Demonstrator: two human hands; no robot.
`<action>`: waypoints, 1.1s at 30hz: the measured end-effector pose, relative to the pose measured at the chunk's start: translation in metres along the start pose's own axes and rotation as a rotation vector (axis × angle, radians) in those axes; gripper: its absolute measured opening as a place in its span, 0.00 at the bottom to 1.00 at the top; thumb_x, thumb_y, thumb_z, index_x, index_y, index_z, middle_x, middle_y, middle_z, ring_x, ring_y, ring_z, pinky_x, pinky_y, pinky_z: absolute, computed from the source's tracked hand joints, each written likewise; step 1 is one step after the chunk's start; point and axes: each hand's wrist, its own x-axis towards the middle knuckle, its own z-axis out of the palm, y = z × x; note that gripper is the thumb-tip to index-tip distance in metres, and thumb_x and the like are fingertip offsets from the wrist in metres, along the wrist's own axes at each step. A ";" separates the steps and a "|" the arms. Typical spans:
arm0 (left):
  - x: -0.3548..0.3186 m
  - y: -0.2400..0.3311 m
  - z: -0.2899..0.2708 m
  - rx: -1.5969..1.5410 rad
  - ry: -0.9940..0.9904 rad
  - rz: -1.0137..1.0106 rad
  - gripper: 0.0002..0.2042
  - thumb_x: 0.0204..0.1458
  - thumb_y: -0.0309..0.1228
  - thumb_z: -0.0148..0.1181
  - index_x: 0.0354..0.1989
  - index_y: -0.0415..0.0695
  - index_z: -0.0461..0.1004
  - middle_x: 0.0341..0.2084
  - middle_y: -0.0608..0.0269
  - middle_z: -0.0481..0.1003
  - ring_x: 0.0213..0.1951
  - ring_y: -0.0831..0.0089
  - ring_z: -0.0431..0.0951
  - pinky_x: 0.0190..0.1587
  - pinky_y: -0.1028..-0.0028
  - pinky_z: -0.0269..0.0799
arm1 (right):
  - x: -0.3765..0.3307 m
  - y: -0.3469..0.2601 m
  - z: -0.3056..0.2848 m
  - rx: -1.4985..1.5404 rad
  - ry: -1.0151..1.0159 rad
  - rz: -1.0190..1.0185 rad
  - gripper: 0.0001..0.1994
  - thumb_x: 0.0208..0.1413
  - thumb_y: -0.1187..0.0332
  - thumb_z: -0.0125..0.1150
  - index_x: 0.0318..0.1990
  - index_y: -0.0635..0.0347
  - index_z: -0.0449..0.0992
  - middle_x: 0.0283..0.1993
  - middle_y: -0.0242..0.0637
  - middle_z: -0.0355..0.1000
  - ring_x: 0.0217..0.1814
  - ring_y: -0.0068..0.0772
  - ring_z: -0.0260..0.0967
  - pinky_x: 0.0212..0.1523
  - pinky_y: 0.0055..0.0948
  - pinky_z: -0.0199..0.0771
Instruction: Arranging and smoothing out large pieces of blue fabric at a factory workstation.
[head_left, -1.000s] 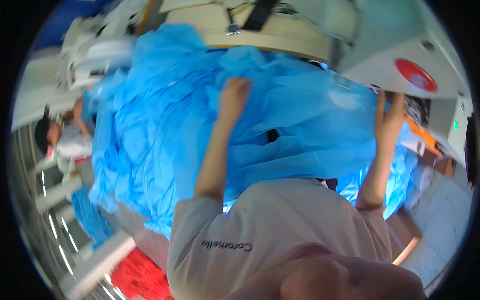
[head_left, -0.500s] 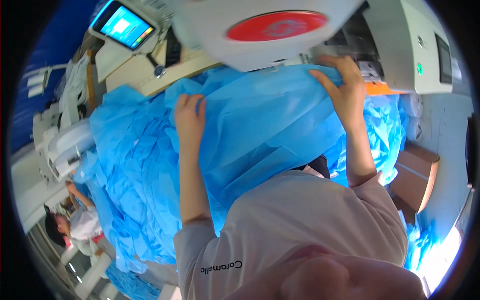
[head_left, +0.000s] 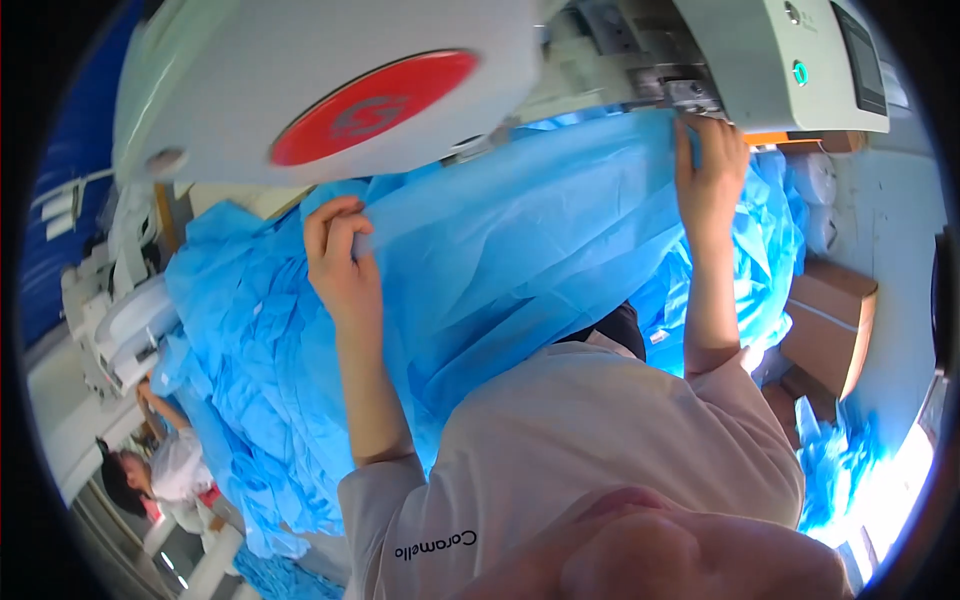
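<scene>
A sheet of thin light-blue fabric is stretched across my front, its far edge beside a white sewing machine with a red oval emblem. My left hand has its fingers curled on the sheet's left end, closed on the fabric. At the far right end, my right hand pinches the same sheet between thumb and fingers, close to the machine's metal parts. The fingertips of my right hand are partly hidden by the fabric and the hand itself.
A large heap of crumpled blue fabric lies to the left, with more blue fabric on the right. A control box with a lit green button stands far right, above a cardboard box. Another person works at the far left.
My left hand has moved left and nearer, its fingers now curled. My right hand has shifted slightly right, its fingers closing on the fabric. The sheet is pulled straighter; the machine head appears further left.
</scene>
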 end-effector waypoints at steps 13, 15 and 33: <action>-0.020 -0.045 -0.005 0.539 0.280 0.069 0.10 0.43 0.22 0.52 0.35 0.47 0.73 0.34 0.56 0.71 0.35 0.58 0.71 0.38 0.61 0.67 | 0.024 0.013 0.009 -0.126 0.481 -0.326 0.13 0.44 0.58 0.71 0.32 0.56 0.80 0.32 0.32 0.76 0.31 0.33 0.71 0.32 0.35 0.68; -0.039 -0.047 -0.019 0.482 0.265 -0.126 0.11 0.43 0.24 0.53 0.36 0.47 0.75 0.34 0.56 0.71 0.32 0.58 0.73 0.34 0.61 0.69 | 0.023 -0.007 0.015 -0.149 0.456 -0.388 0.11 0.47 0.61 0.69 0.34 0.57 0.80 0.37 0.32 0.76 0.36 0.30 0.72 0.37 0.33 0.69; -0.111 -0.090 -0.076 0.301 0.071 -0.547 0.13 0.45 0.21 0.50 0.38 0.46 0.76 0.35 0.53 0.76 0.36 0.53 0.76 0.36 0.59 0.71 | 0.013 -0.064 0.048 0.392 -0.314 0.001 0.17 0.63 0.60 0.48 0.51 0.65 0.67 0.51 0.53 0.68 0.51 0.46 0.69 0.49 0.36 0.67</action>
